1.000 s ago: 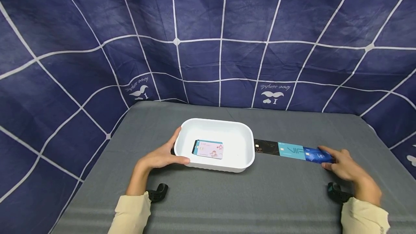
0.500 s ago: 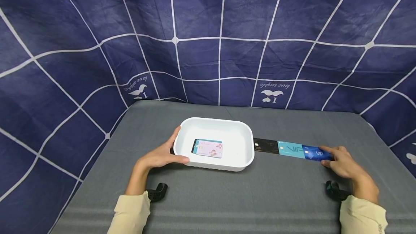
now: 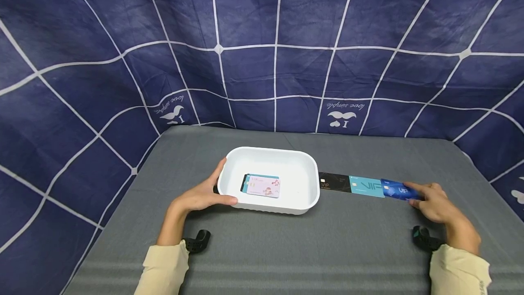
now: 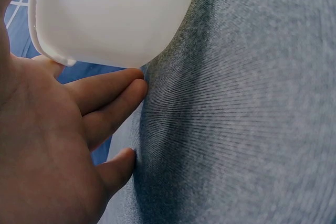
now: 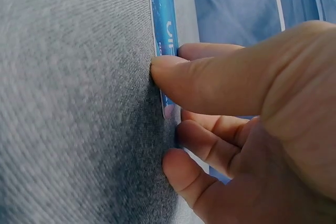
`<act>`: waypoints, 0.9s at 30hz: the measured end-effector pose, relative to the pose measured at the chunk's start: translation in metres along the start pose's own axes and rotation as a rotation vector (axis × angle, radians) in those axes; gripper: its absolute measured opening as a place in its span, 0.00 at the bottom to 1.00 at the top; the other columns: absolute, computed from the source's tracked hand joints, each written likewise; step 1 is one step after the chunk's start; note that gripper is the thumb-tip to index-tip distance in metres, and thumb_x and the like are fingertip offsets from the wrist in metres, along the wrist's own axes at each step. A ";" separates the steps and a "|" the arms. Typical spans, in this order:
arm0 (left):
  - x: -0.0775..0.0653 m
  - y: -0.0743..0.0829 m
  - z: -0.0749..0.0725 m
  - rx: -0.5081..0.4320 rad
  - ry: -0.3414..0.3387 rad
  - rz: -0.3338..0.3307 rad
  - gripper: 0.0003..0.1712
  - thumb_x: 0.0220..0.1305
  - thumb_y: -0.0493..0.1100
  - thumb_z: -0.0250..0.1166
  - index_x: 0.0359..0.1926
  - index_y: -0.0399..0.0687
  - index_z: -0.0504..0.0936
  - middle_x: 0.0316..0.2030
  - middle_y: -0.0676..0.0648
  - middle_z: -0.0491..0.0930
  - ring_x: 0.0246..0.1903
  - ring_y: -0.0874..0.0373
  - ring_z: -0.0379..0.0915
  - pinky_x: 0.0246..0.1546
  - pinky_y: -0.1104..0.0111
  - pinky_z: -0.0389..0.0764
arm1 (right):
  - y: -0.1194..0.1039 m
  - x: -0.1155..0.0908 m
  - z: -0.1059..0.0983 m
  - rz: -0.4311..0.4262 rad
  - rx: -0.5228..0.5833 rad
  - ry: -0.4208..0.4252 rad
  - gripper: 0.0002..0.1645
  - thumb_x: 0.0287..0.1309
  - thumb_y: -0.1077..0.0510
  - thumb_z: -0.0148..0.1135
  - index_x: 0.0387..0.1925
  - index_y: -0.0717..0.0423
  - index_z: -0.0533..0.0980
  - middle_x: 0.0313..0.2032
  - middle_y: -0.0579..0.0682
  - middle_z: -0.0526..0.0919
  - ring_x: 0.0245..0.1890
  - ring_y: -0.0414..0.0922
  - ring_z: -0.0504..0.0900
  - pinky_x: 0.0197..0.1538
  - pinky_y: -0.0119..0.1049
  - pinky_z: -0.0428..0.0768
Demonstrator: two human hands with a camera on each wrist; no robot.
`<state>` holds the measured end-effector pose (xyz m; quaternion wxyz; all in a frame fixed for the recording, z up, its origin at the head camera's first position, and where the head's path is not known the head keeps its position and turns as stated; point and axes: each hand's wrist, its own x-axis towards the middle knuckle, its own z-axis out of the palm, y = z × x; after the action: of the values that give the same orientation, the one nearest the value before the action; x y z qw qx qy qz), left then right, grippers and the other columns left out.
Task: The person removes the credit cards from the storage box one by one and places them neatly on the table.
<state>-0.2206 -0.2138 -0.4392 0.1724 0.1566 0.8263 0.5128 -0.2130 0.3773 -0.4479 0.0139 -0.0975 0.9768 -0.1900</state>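
My left hand (image 3: 199, 196) grips the left end of a white plastic tub (image 3: 286, 201), its thumb on the near rim and index finger at the far corner. In the left wrist view the tub's wall (image 4: 110, 19) rises above the other, fairly straight fingers (image 4: 113, 114). Inside the tub lies a small stack of cards topped by a pink card (image 3: 263, 186). My right hand (image 3: 435, 202) pinches the right end of a blue VIP card (image 3: 398, 189) by its long edges, thumb (image 5: 173, 74) on the near edge in the right wrist view.
Left of the blue card, a teal VIP card (image 3: 366, 186) and a black VIP card (image 3: 335, 182) continue the row to the tub's right side. Everything stands on a grey cloth-covered table (image 3: 311, 249). A blue checked curtain (image 3: 307, 72) hangs behind and at the sides.
My right hand has shifted very slightly right at the blue card's end. The left hand, tub and other cards keep their places; the whole view drifts a little.
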 end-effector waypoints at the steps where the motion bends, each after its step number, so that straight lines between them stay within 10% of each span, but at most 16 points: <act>1: 0.000 0.000 0.000 0.000 0.000 0.001 0.71 0.53 0.51 0.76 0.78 0.54 0.29 0.77 0.42 0.33 0.73 0.44 0.34 0.67 0.41 0.42 | 0.000 0.000 0.000 0.002 -0.002 -0.001 0.26 0.57 0.70 0.62 0.56 0.76 0.69 0.42 0.76 0.71 0.45 0.66 0.63 0.43 0.58 0.61; 27: -0.001 0.001 -0.001 0.018 0.004 -0.044 0.72 0.52 0.54 0.76 0.78 0.58 0.29 0.77 0.42 0.34 0.73 0.43 0.35 0.67 0.39 0.42 | -0.015 0.010 0.013 0.039 0.067 0.032 0.33 0.62 0.50 0.66 0.60 0.70 0.72 0.47 0.77 0.68 0.50 0.69 0.59 0.46 0.62 0.54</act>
<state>-0.2204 -0.2144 -0.4382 0.1805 0.1390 0.8344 0.5019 -0.2188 0.3570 -0.4541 0.0054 -0.0747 0.9717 -0.2240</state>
